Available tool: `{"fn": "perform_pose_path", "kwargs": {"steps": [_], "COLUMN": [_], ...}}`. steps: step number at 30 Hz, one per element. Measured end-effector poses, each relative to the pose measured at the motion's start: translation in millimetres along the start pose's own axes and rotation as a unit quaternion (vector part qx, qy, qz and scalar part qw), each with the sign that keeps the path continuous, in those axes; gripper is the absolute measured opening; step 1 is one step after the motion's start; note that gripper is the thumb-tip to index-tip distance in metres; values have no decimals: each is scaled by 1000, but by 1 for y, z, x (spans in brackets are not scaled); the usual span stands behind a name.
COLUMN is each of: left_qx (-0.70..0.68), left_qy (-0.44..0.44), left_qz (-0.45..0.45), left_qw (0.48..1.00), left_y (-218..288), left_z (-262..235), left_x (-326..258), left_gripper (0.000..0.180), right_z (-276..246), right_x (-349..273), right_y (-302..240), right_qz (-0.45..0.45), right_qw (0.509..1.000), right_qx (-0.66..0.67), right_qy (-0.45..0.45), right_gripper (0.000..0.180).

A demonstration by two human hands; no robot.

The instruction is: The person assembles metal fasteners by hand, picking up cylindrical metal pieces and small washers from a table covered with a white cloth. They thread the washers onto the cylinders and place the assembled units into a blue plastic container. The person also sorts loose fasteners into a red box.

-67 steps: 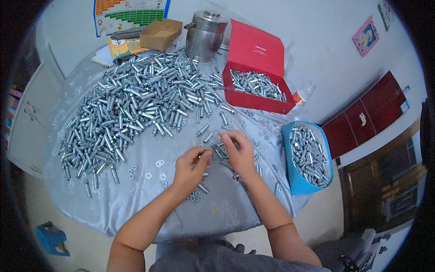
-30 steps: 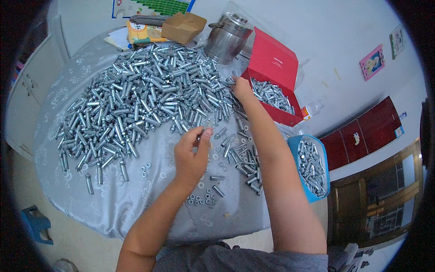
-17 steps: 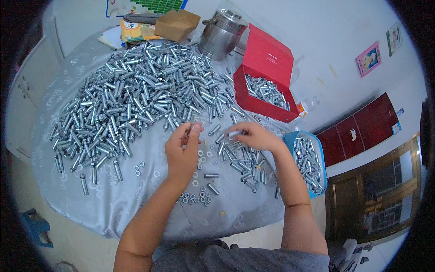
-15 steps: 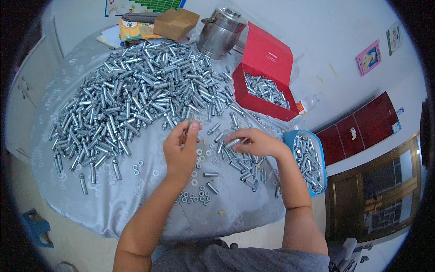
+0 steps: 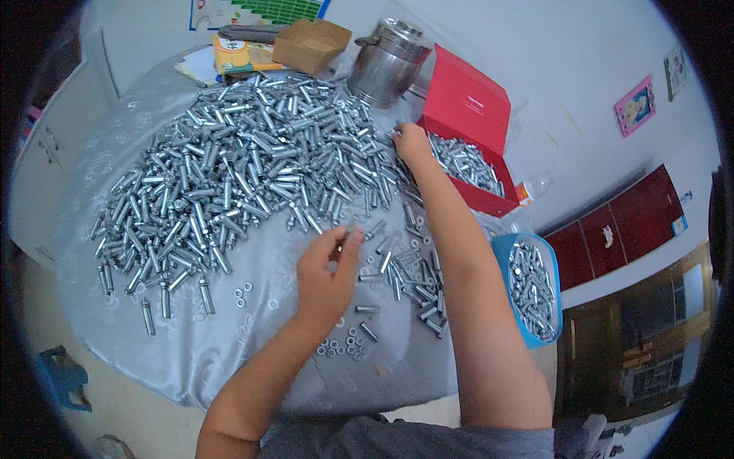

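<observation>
On grey tablecloth (image 5: 252, 336): left hand (image 5: 325, 279) pinches one small anchor bolt (image 5: 353, 233) at fingertips; right hand (image 5: 411, 144) reaches the big bolt heap (image 5: 245, 176), grip there unclear. Steel, rigid, smooth, probably slippery; hold mid-shank.

Round table (image 5: 229, 359) in grey cloth, heaped silver bolts (image 5: 245, 168), loose nuts (image 5: 344, 348), red box (image 5: 466, 145), blue tray (image 5: 505, 264)

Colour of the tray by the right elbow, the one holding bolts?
Blue: the tray of silver bolts beside the right forearm, seen in the head view.
</observation>
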State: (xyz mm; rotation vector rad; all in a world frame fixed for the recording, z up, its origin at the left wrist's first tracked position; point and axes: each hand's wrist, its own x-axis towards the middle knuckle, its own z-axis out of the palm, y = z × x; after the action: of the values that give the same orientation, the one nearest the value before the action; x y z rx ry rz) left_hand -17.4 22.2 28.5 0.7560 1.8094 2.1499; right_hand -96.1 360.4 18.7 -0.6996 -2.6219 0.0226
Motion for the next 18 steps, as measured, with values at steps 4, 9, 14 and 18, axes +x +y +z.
{"fn": "perform_pose_path", "kwargs": {"steps": [4,9,14,18], "left_qx": [0,34,63,78], "left_qy": [8,-5,-28,-72], "left_qz": [25,35,42,24], "left_qw": [1000,999,997,994], "left_y": [4,-3,-2,-2], "left_z": [1,1,1,2], "left_x": [-1,-4,-6,-6], "left_gripper": [17,14,13,13], "right_z": [0,-3,15,42], "right_x": [22,79,100,87], "right_y": [0,1,0,-1], "right_qz": [50,-38,137,252], "right_qw": [991,945,962,958], "right_qx": [-26,-197,-169,-125], "right_qy": [-119,-257,-164,-49], "right_gripper": [25,22,34,31]}}
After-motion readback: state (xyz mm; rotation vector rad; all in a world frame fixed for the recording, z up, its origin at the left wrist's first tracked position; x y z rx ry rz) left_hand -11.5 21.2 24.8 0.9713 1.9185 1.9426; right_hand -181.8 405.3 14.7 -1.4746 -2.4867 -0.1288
